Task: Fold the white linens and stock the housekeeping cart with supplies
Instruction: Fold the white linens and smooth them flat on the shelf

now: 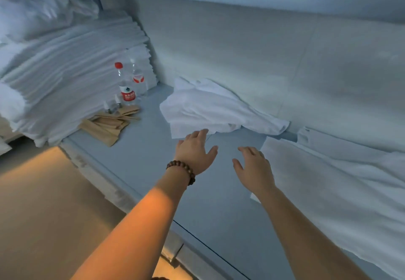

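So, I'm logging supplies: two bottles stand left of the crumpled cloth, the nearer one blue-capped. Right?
Not quite. The head view shows the nearer bottle with a red cap, not blue. It and the farther bottle do stand left of the crumpled cloth.

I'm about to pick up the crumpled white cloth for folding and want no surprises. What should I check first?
1. Hands free: left hand and right hand are open and hold nothing. Ok.
2. Reach: the left fingertips are at the near edge of the crumpled cloth. Contact: cannot tell.
3. Cloth unburdened: nothing lies on it. Ok.
4. Folding room: bare grey surface in front of the cloth. Ok.
5. The two bottles stand upright, apart from the cloth. Ok.
6. Right hand touching the flat linen beside it: cannot tell.
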The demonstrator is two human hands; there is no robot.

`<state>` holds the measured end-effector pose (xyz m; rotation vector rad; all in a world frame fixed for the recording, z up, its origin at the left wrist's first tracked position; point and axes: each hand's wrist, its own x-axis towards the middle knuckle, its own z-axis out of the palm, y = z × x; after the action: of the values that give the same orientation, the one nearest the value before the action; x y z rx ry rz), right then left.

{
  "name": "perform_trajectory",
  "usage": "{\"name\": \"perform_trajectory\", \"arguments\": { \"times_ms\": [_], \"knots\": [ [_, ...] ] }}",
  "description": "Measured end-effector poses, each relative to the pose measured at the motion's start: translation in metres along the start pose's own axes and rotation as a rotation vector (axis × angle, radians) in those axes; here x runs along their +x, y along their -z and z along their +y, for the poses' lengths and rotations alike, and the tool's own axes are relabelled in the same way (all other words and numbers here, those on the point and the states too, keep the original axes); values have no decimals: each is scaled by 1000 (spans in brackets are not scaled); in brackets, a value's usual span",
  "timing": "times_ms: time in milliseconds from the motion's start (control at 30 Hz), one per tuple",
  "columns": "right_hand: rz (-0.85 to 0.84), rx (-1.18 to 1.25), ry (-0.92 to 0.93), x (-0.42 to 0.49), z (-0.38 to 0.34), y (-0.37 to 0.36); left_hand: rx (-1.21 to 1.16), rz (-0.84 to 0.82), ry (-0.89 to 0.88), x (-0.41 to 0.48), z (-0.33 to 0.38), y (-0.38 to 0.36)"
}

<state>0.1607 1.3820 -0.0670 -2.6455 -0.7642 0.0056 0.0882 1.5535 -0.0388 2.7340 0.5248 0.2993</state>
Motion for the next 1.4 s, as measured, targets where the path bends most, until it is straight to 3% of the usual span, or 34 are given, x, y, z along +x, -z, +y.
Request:
{"name": "perform_trajectory", "arguments": {
  "times_ms": [333, 600, 900, 1400],
  "knots": [
    [73, -13, -239, 57, -128, -47, -7, -105, -207, 71, -137, 41],
    [152, 0, -429, 48, -204, -75, -25, -221, -371, 84, -212, 69],
    [192, -18, -519, 20, -222, -76, -73, -288, -457, 73, -224, 72],
    [170, -5, -512, 5, -208, -78, -90, -299, -414, 53, -215, 63]
  ]
}}
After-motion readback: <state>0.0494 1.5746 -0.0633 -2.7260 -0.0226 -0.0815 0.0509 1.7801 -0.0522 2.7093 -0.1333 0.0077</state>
